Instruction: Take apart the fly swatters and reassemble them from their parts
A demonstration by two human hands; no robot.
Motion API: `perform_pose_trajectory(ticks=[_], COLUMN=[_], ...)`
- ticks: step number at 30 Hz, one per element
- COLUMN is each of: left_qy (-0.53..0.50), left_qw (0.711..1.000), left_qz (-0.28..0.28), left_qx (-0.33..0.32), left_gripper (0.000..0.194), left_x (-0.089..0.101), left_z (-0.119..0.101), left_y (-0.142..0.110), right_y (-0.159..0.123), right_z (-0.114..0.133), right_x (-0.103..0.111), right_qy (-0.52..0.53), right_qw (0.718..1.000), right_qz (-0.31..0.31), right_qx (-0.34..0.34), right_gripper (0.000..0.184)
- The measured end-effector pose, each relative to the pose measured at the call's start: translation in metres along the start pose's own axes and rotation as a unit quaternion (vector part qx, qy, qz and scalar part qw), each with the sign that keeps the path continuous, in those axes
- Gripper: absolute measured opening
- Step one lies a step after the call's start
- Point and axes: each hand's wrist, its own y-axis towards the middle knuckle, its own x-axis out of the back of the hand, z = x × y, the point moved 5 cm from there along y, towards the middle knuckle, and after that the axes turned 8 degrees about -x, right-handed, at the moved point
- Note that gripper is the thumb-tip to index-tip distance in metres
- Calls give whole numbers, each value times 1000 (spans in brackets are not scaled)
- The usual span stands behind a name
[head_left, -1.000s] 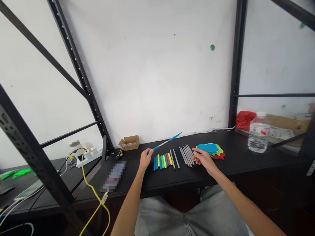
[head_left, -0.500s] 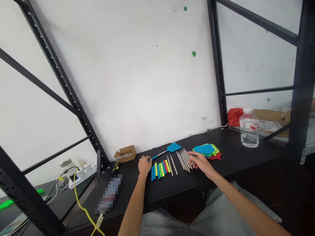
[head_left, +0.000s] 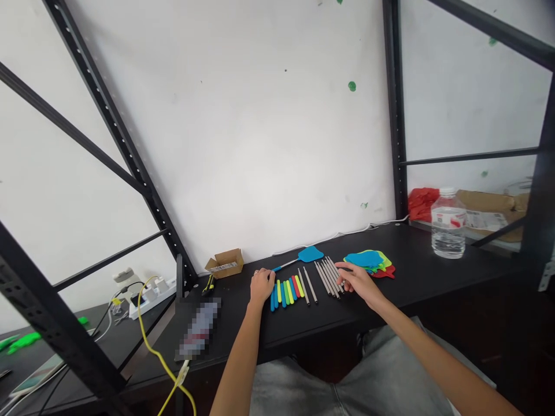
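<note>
A blue fly swatter (head_left: 311,254) with a metal rod lies at the back of the black table. My left hand (head_left: 262,284) is over its handle end and the leftmost blue grip in a row of coloured handle grips (head_left: 287,292). Its fingers bend downward, and what lies under them is hidden. Two grey metal rods (head_left: 308,284) lie right of the grips. My right hand (head_left: 354,283) rests at the edge of a bundle of rods (head_left: 328,278), fingers loosely apart, none lifted. Behind it, a stack of blue, green and red swatter heads (head_left: 366,259) lies flat.
A small open cardboard box (head_left: 226,264) and a yellow-black cutter (head_left: 208,285) lie at the left back. A blurred flat object (head_left: 199,329) is near a yellow cable (head_left: 151,346). A water bottle (head_left: 448,225) stands at right. Black rack posts (head_left: 394,104) frame the table.
The swatter has been lowered from my left hand onto the table. My left hand has shifted slightly right toward the grips. My right hand stays by the rods, its fingers lower.
</note>
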Motion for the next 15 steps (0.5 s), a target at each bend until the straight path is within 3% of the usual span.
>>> perform_pose_trajectory(ticks=[4, 8, 11, 15], left_qy=[-63, -72, -51, -16], left_qw=[998, 996, 995, 991], left_qz=[-11, -15, -9, 27], left_qx=[18, 46, 82, 127], left_gripper=[42, 39, 34, 34], left_x=[7, 21, 31, 35], left_z=[-5, -10, -10, -11], left_y=[-3, -19, -40, -61], right_y=[0, -4, -8, -16], right_z=[-1, 4, 11, 16], right_x=[-2, -3, -1, -3], right_qy=[-43, -151, -243, -379], right_qw=[999, 986, 961, 907], right_qz=[1, -30, -88, -148], right_qx=[22, 66, 100, 109], right_gripper=[47, 36, 29, 27])
